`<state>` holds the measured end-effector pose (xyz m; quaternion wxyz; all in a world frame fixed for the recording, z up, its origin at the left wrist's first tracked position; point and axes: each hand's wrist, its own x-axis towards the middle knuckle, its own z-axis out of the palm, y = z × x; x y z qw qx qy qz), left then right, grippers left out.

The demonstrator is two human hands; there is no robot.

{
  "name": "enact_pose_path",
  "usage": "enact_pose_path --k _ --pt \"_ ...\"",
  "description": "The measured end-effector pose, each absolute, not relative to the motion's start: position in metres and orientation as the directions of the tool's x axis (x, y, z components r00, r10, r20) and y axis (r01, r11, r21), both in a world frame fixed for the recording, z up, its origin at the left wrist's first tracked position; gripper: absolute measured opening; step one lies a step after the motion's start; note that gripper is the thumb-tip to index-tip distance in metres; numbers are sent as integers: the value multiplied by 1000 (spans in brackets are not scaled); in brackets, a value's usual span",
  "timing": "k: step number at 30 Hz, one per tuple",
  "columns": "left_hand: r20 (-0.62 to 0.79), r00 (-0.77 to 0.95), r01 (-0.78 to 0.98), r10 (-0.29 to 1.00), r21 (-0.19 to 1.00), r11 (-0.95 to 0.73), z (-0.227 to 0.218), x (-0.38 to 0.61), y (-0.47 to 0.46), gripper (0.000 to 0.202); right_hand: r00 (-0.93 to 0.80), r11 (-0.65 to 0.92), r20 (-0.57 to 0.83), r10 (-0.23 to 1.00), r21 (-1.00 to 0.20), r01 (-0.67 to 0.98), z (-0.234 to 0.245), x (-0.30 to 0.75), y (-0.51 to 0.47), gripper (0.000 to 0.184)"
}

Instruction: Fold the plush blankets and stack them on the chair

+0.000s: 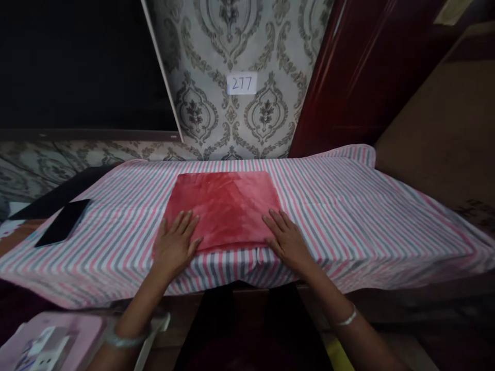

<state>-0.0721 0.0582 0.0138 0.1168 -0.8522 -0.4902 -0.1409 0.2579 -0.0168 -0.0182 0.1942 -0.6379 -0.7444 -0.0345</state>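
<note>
A red plush cloth point(228, 206), flat and roughly rectangular, lies on the striped tablecloth point(332, 206) close to the table's front edge. My left hand point(176, 245) rests palm down over its near left corner, fingers stretched out. On the opposite side, my right hand point(286, 237) lies flat at the near right corner, its fingers spread and the fingertips on the red cloth. Neither hand grips anything. Below the red cloth's near edge the striped tablecloth is bunched into small folds.
A black phone point(65, 221) lies at the table's left. Behind stands a large dark screen point(85, 67); a paper marked 277 point(242, 83) is on the patterned wall. A cardboard box point(441, 123) borders the right side. A power strip point(48, 350) sits on something pink, lower left.
</note>
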Motion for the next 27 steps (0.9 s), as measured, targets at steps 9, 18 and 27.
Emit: enact_pose_path --k 9,18,27 --pt "553 533 745 640 50 -665 -14 -124 57 70 -101 242 399 911 -320 916 -30 274 -30 71" --pt "566 616 701 548 -77 -709 -20 -145 71 70 -194 345 464 865 -267 900 -35 285 -27 80" --pt "611 622 728 489 -224 -648 -14 -151 75 58 -204 317 492 846 -158 935 -27 284 -19 80"
